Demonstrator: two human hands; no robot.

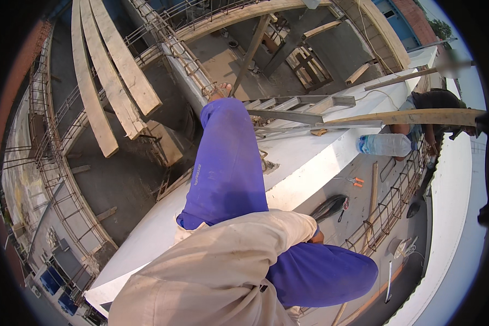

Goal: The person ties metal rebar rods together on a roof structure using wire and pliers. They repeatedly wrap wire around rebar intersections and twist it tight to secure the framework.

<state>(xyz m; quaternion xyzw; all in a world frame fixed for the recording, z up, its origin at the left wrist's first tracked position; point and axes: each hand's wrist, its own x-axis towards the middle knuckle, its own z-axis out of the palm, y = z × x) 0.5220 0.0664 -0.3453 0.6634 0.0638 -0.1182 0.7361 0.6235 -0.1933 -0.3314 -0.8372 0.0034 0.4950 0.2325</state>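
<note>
I sit astride a white wall (304, 176), with one purple trouser leg (225, 157) stretched ahead and the other bent to the right. Only a small part of my right hand (319, 237) shows past the cuff of my beige sleeve (288, 225), beside the bent thigh. Its fingers are hidden, so what it holds, if anything, cannot be seen. My left hand is out of view. Nearest the right hand lies a dark bundle (330, 206) on the grey surface. Farther off on that surface are pliers with orange handles (356, 182).
A clear plastic bottle (383, 144) lies on the wall's right side, near a co-worker in dark clothes (437, 103). A metal ladder (299, 106) rests ahead. Long planks (106, 70) jut over a deep drop at the left. Rebar cages (388, 217) run along the right.
</note>
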